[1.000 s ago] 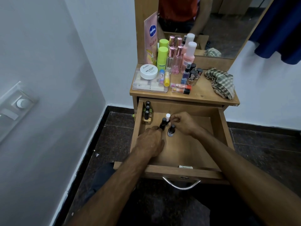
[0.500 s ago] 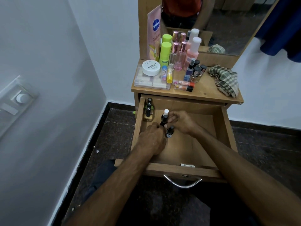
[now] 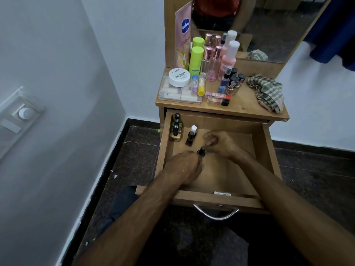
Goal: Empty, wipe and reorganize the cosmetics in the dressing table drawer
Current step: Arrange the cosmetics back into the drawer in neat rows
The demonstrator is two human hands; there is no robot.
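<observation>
Half a second ago the right hand (image 3: 221, 144) pinched the white-capped bottle (image 3: 192, 131) with the dark bottle (image 3: 190, 138) against it; now it has let go and drawn back to the right, fingers loosely curled, holding nothing. Those two bottles stand upright, touching, near the drawer's back left. The left hand (image 3: 183, 167) has stayed low in the drawer (image 3: 269, 154), fingers curled at the base of a small dark-capped bottle (image 3: 201, 151); it seems to grip it, though the fingers hide the glass.

Surface and room: a wooden counter (image 3: 247, 108) under a mirror (image 3: 272, 25), set in a corner of pale walls, dark speckled floor below. The drawer is pulled well out, a metal handle (image 3: 216, 215) on its front. A checked cloth (image 3: 269, 92) lies crumpled on the counter's right side. On the left: a white round jar (image 3: 179, 77) on a clear flat case (image 3: 178, 95), a green can (image 3: 196, 60), a pink pouch (image 3: 183, 33) leaning on the frame, pink bottles (image 3: 228, 58), and small dark-capped bottles (image 3: 233, 81) in a cluster.

Cosmetics in the drawer: a row of black-capped bottles (image 3: 175, 128) stands along the left wall, the nearest with a gold body. The remaining drawer floor is bare wood.
</observation>
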